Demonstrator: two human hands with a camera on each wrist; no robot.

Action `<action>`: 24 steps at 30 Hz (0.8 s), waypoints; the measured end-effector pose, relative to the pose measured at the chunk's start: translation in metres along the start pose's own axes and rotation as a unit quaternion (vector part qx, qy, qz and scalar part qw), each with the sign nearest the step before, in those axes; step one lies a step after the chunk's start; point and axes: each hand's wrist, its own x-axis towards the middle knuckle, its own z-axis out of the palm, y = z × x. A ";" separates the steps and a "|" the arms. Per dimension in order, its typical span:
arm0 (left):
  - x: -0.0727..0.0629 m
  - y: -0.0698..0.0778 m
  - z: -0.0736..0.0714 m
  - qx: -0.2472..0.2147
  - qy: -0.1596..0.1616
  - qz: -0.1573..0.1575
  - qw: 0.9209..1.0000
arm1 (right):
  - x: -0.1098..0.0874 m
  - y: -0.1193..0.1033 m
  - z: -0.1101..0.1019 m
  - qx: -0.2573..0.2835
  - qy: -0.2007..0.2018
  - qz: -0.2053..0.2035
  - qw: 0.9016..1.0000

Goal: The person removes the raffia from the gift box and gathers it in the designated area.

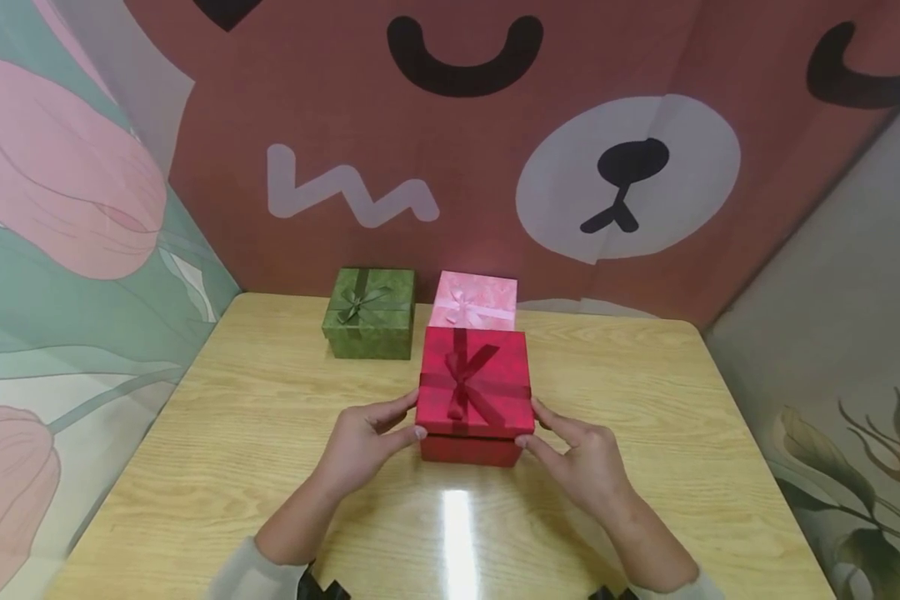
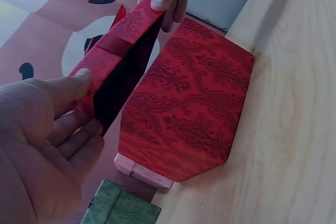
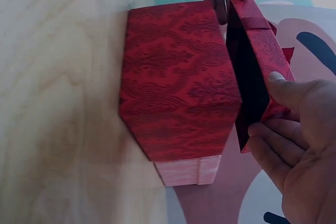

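Observation:
A red patterned gift box (image 1: 470, 451) stands on the table. Over its top is its red lid (image 1: 474, 379), which has a dark red ribbon bow (image 1: 462, 375). My left hand (image 1: 363, 442) grips the lid's left side, while my right hand (image 1: 587, 462) grips its right side, thumbs toward the front corners. Both wrist views show the lid (image 2: 118, 48) raised and tilted, with a gap between it and the box (image 3: 178, 77). The lid's dark inner side faces the box. The inside of the box is hidden.
Behind the red box sits a pink gift box (image 1: 480, 293) with a pale ribbon, partly covered by the red lid. A green gift box (image 1: 371, 321) is at the back left of the wooden table (image 1: 630, 392). Printed cloth (image 1: 465, 183) hangs along the back edge.

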 end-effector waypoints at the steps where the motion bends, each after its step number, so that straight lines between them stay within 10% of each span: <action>1: 0.001 0.001 0.000 -0.003 0.004 0.004 1.000 | 0.002 0.000 -0.001 0.001 0.004 -0.006 1.000; 24: -0.002 0.010 -0.004 -0.128 0.115 0.148 0.974 | 0.029 -0.012 -0.003 0.120 0.052 -0.003 0.991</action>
